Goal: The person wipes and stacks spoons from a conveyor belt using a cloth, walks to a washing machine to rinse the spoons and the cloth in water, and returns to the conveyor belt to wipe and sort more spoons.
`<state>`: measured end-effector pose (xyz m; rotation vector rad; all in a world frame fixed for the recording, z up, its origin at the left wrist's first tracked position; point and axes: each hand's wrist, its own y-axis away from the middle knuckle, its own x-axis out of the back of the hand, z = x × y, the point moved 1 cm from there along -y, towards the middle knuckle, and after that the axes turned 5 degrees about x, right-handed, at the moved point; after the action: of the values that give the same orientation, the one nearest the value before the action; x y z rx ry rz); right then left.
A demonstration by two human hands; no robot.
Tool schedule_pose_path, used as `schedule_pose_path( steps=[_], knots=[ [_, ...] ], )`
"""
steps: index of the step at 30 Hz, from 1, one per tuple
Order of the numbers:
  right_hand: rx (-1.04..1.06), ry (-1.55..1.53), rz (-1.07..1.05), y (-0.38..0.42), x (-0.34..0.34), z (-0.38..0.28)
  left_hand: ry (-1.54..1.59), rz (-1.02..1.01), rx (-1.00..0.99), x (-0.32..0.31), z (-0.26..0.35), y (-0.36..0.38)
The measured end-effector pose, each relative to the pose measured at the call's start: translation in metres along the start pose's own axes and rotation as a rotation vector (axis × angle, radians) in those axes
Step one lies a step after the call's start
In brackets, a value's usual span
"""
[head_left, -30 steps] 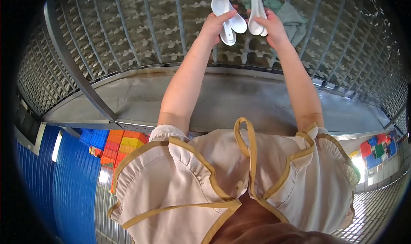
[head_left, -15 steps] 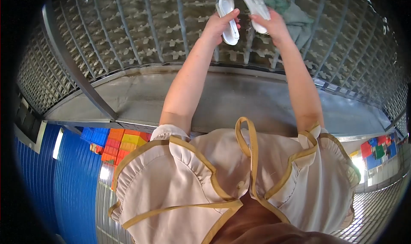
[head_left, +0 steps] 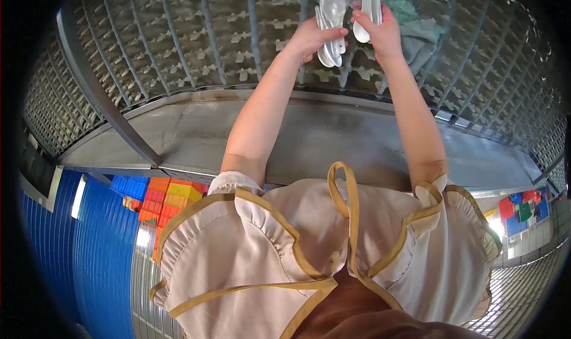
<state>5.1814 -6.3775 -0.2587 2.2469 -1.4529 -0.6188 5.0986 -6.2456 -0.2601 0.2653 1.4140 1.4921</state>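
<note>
My left hand (head_left: 312, 39) is closed on a small stack of white spoons (head_left: 332, 8), their bowls at both ends of the bundle and the thumb across its middle. Close by on the right, my right hand (head_left: 383, 32) grips more white spoons (head_left: 361, 33), with two handles pointing away from me. Both bundles are above a wet, grid-like surface with raised pegs (head_left: 229, 41). A soaked green-grey cloth (head_left: 421, 38) lies beside my right hand. Some fingers are hidden behind the spoons.
A metal ledge (head_left: 297, 139) runs between my body and the pegged surface. On the left, a metal bar (head_left: 110, 110) slants across. Stacked red and yellow crates (head_left: 178, 196) stand behind at the lower left. Blue wall panels (head_left: 101, 244) are beside them.
The spoons in my left hand have turned and fanned out, showing more of them. My right hand has moved slightly right and up, its spoons now more upright. Water ripples near the spoons.
</note>
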Motion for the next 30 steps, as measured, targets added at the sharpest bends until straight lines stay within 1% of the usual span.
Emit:
schedule_pose_path(
  steps=[1,2,3,4,5,6,7,8,9,10,11,12,13,15,17,18,19,20,22,23,24,25,27,29,30],
  knots=[
    [-0.003,0.05,-0.008,-0.002,-0.001,0.003,0.0,0.001,0.001,-0.002,-0.001,-0.001],
    [0.046,0.25,0.038,-0.005,-0.002,0.014,-0.16,0.01,-0.065,-0.003,-0.002,-0.003],
    [0.044,0.25,0.039,-0.005,-0.004,0.011,-0.32,0.018,-0.13,-0.003,-0.003,-0.003],
    [0.012,0.303,0.038,-0.006,-0.005,0.005,-0.319,0.005,-0.071,-0.003,-0.004,-0.005],
    [-0.02,0.356,0.036,-0.006,-0.006,0.002,-0.318,0.005,-0.069,-0.003,-0.005,-0.005],
    [0.009,0.205,0.09,-0.009,-0.005,0.009,-0.226,0.029,-0.031,-0.003,-0.005,-0.005],
    [0.01,0.206,0.088,-0.011,0.001,0.013,-0.134,0.054,0.006,-0.003,-0.004,-0.005],
    [-0.043,0.13,0.099,-0.012,0.006,0.016,-0.11,0.028,0.055,-0.002,-0.002,-0.004],
    [-0.097,0.054,0.111,-0.013,0.01,0.015,-0.109,0.027,0.054,-0.001,-0.003,-0.004],
    [-0.117,-0.003,0.113,-0.011,0.013,0.009,-0.039,0.043,0.073,0.0,-0.005,-0.004],
    [-0.117,-0.001,0.112,-0.012,0.019,0.009,0.031,0.06,0.091,0.002,-0.007,-0.005],
    [-0.138,-0.06,0.15,-0.013,0.027,0.01,0.043,0.014,0.094,0.005,-0.007,-0.004],
    [-0.16,-0.122,0.188,-0.014,0.034,0.01,0.045,0.015,0.092,0.007,-0.006,-0.004],
    [-0.129,-0.127,0.223,-0.014,0.042,0.009,0.056,-0.005,0.07,0.01,-0.005,-0.002],
    [-0.201,-0.405,0.091,-0.01,0.047,0.005,0.078,-0.029,0.06,0.011,-0.005,-0.001],
    [-0.221,-0.49,0.099,-0.006,0.046,0.001,0.092,-0.046,0.032,0.011,-0.005,-0.002],
    [-0.255,-0.529,-0.071,-0.007,0.058,0.007,0.107,-0.064,0.005,0.01,-0.006,-0.002],
    [-0.275,-0.486,-0.073,-0.005,0.062,0.009,0.108,-0.065,0.005,0.01,-0.005,-0.003],
    [-0.295,-0.445,-0.076,-0.001,0.06,0.003,0.219,-0.127,0.048,0.009,0.0,-0.001],
    [-0.306,-0.488,-0.141,-0.001,0.057,-0.001,0.219,-0.125,0.049,0.009,0.0,0.0],
    [-0.316,-0.531,-0.206,0.0,0.052,-0.005,0.179,-0.126,0.059,0.008,0.0,-0.001],
    [-0.317,-0.532,-0.205,0.001,0.043,-0.008,0.139,-0.128,0.07,0.008,0.0,-0.001],
    [-0.255,-0.578,-0.122,0.005,0.024,-0.01,0.085,-0.142,0.073,0.009,-0.001,-0.001],
    [-0.284,-0.434,-0.145,0.005,0.021,0.002,0.03,-0.158,0.077,0.01,0.0,0.0],
    [-0.258,-0.383,-0.124,0.006,0.016,0.002,-0.09,-0.151,0.081,0.009,0.003,0.002]
  ],
)
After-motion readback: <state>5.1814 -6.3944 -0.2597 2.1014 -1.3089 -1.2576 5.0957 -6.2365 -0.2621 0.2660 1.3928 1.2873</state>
